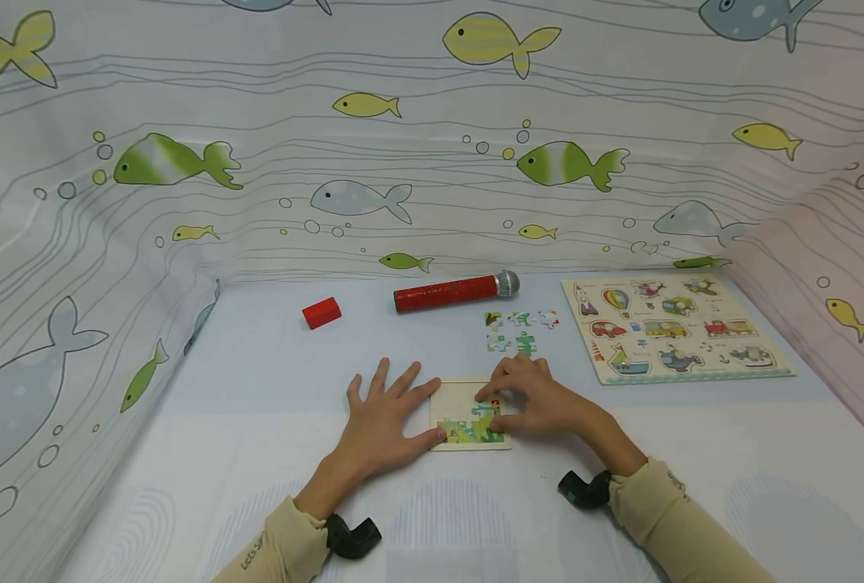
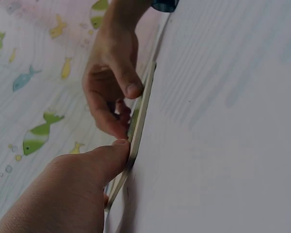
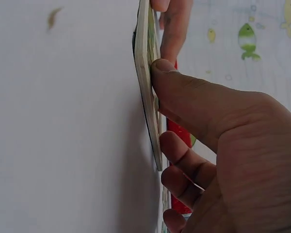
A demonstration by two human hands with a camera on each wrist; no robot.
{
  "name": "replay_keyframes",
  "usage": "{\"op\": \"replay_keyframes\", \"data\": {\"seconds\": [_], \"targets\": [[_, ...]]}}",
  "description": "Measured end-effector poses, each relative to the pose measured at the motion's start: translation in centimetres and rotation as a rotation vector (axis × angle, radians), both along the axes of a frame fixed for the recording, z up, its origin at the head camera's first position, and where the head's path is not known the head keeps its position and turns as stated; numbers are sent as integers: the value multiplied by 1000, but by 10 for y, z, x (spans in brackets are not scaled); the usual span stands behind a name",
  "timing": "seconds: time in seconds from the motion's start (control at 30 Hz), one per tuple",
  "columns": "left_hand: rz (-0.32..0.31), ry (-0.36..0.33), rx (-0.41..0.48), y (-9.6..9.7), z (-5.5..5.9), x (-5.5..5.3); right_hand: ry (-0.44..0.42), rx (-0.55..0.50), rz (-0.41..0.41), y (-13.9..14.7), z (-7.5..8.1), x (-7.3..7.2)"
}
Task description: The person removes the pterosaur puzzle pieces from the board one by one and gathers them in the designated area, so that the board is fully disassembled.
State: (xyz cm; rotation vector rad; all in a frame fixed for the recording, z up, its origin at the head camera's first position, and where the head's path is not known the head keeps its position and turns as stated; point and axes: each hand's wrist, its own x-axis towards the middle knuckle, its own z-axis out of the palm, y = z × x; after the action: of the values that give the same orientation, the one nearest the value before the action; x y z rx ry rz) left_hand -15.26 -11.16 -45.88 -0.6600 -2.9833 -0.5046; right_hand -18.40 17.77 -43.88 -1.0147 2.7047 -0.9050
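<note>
A small pale puzzle board lies on the table between the hands, its lower and right parts covered by green picture pieces. The left hand is spread beside it, fingers straight, with the thumb on the board's near-left edge and the index fingertip at its upper left corner. Over the right part, the right hand has thumb and bent index finger around a puzzle piece at board level. Its other fingers are curled by the board's edge. Several loose puzzle pieces lie just beyond that hand.
A red microphone with a silver head lies behind the board, and a red block is to its left. At the right rests a larger vehicle picture puzzle. Fish-patterned fabric rises behind and at both sides.
</note>
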Motion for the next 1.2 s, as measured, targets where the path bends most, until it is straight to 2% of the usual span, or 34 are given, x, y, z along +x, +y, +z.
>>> {"op": "replay_keyframes", "data": {"seconds": [0.5, 1.2], "targets": [[-7, 11, 5, -1, 1, 0, -70, -26, 0, -2, 1, 1], [-3, 20, 14, -1, -1, 1, -27, -22, -12, 0, -3, 0]]}}
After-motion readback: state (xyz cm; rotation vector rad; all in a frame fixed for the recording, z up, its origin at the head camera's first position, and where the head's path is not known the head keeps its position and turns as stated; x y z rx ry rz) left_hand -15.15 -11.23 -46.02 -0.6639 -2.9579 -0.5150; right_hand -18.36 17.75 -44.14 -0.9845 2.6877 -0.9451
